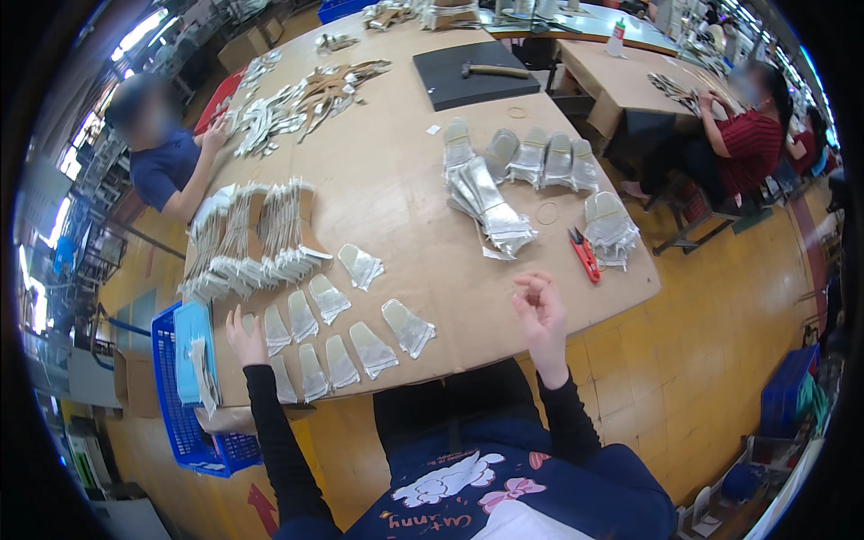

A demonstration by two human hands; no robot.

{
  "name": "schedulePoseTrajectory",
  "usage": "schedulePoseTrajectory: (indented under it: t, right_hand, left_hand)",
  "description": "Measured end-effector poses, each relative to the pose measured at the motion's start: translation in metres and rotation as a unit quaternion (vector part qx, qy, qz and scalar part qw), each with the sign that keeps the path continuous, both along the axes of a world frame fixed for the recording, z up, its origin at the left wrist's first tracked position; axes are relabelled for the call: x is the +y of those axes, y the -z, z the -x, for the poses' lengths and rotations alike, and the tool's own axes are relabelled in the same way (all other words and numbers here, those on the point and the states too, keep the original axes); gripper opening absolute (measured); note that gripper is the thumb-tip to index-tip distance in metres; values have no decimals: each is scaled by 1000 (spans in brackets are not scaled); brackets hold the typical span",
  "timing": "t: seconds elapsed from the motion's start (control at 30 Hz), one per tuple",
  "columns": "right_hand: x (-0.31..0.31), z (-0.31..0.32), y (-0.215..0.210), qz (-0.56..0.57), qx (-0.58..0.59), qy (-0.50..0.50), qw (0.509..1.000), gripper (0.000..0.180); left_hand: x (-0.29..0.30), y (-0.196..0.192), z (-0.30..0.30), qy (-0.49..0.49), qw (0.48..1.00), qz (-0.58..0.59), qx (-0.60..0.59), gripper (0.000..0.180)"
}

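My left hand is at the left of the brown-covered table, its fingers apart, over the end of two rows of small silvery, tapered pieces. A piece partly shows behind its fingertips. My right hand is raised near the table's front edge, fingers curled in toward the thumb; whatever they pinch, if anything, is too small to make out. Just beyond it lie red-handled thread snips and a bundle of silvery pieces. Farther back is a long pile of similar pieces, with several smaller bundles alongside.
Fanned stacks of brown and white strips stand at left, beside a blue basket holding a light-blue tray. A black board carries a hammer. Rubber bands lie at right. Co-workers sit at left and right.
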State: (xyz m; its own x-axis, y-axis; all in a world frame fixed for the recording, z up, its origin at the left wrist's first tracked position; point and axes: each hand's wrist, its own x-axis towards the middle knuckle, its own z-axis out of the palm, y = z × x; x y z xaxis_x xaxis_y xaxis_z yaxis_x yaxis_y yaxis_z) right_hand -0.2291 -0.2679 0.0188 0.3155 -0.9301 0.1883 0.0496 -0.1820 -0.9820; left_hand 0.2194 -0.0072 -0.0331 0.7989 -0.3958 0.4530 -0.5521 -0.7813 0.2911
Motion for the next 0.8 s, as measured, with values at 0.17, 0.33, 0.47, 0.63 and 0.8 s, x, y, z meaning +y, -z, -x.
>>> schedulePoseTrajectory:
  t: [0.17,0.33,0.47,0.63,0.8]
  right_hand:
    - [-44,-9,-30,145,45,54,987,28]
    - [-113,-77,-3,354,212,151,898,67]
    - [-132,-92,34,207,473,-14,856,90]
    - [-85,-44,1,194,199,-78,957,69]
    - [-23,8,-62,414,154,-308,843,70]
  left_hand:
    - [-55,-53,127,287,930,170,153,29]
    - [-92,-62,240,417,842,128,317,22]
    - [-89,-45,279,470,767,142,412,24]
    - [-87,-17,270,367,625,235,648,29]
    - [-92,-20,274,283,287,270,874,54]
